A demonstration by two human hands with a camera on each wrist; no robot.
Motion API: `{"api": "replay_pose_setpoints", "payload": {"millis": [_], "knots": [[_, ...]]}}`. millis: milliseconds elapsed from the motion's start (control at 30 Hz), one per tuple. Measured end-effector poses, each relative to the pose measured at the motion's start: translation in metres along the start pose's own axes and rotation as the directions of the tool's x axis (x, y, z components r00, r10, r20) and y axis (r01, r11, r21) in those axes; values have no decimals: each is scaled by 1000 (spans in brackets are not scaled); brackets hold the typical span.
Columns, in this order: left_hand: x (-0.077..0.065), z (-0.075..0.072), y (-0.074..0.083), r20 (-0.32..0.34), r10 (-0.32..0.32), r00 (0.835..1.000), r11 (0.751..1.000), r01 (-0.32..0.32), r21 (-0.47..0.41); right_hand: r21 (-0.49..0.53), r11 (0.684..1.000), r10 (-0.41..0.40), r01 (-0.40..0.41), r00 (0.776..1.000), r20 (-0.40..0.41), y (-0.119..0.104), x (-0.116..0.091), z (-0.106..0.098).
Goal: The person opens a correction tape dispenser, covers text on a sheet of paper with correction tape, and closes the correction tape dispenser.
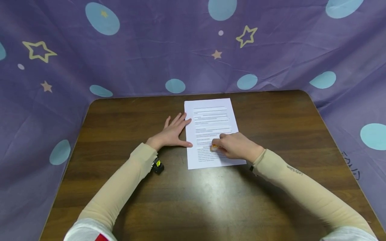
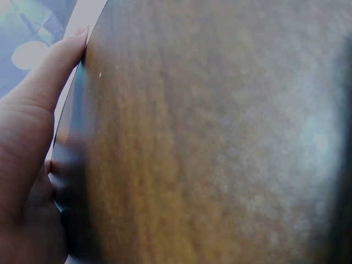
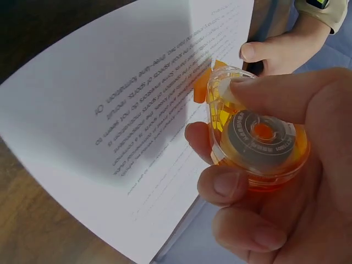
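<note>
A printed sheet of paper point(image 1: 211, 160) lies on the wooden table, with pale strips over some of its text lines. My right hand point(image 1: 238, 146) grips a clear orange correction tape dispenser point(image 3: 261, 135) between thumb and fingers. In the right wrist view the dispenser's orange tip point(image 3: 202, 85) is right at the printed lines, in the lower half of the page. With fingers spread, my left hand point(image 1: 170, 134) rests along the paper's left edge, thumb and fingertips touching its margin. The left wrist view shows the left thumb point(image 2: 52, 69) at that edge.
The brown wooden table point(image 1: 193, 207) stretches around the sheet on all sides. A purple curtain point(image 1: 144, 50) with stars and blue spots hangs behind it and at both sides. A small black wrist device point(image 1: 157, 166) sits under the left wrist.
</note>
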State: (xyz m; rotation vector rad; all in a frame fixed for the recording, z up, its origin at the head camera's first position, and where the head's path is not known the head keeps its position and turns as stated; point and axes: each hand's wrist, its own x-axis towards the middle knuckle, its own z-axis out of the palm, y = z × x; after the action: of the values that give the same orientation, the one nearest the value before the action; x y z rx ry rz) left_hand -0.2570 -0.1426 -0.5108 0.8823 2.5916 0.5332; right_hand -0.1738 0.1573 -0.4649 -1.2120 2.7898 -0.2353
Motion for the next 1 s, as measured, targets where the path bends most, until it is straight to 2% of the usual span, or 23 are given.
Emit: {"api": "replay_pose_setpoints", "payload": {"millis": [133, 367, 533, 1000], "knots": [[1, -2, 0, 1, -7, 1000, 1000, 7, 2, 9, 1000, 1, -1, 1000, 0, -2, 3, 0], [5, 7, -11, -12, 6, 1000, 1000, -6, -21, 2, 1000, 6, -6, 1000, 22, -6, 6, -1], [5, 8, -11, -2, 6, 1000, 1000, -6, -15, -15, 1000, 18, -17, 999, 47, -6, 6, -2], [4, 7, -10, -3, 5, 1000, 1000, -5, -7, -33, 996, 82, -80, 995, 49, 12, -20, -4]]}}
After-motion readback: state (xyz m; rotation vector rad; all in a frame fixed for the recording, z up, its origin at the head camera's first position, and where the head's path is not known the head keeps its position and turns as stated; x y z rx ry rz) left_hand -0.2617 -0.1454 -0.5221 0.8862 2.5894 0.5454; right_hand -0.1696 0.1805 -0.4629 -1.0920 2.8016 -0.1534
